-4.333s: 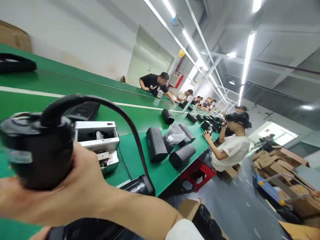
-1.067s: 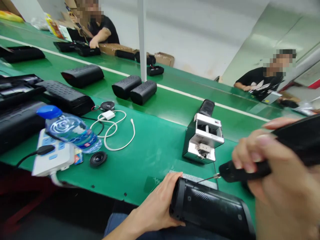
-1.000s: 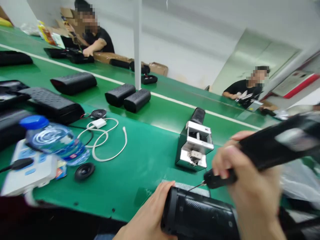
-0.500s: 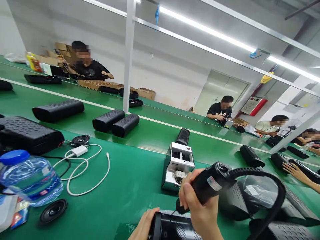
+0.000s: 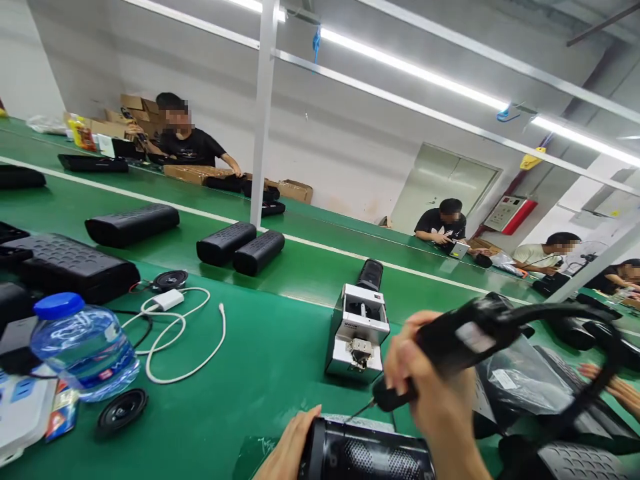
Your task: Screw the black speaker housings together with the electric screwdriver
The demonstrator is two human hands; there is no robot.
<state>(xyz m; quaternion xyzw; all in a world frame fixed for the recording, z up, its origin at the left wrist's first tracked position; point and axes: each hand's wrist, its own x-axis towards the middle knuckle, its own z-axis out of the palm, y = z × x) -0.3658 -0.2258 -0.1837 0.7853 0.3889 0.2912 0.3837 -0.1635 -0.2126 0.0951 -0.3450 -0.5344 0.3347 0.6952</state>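
Note:
My right hand (image 5: 425, 373) is wrapped round a black electric screwdriver (image 5: 455, 337), whose thick cable curves off to the right. Its thin bit slants down to the left, the tip close to the upper edge of a black speaker (image 5: 370, 457) with a perforated metal grille. Whether the tip touches the speaker cannot be made out. At the speaker's left end, my left hand (image 5: 290, 447) grips the housing, its fingertips at the top edge and its thumb hidden. Beyond the speaker stands a white and black screw feeder (image 5: 357, 333).
To the left are a water bottle (image 5: 85, 350), a white cable (image 5: 183, 327), a loose speaker driver (image 5: 123, 410) and a large black housing (image 5: 80, 267). Black speakers (image 5: 133, 223) lie along the green bench. At right is a plastic bag (image 5: 525, 377); a co-worker's hand (image 5: 615, 390) is near it. Other people sit opposite.
My right hand has moved right with the electric screwdriver, which now tilts more and has its bit in plain view. My left hand stays at the speaker's end. The co-worker's hand at right has shifted lower.

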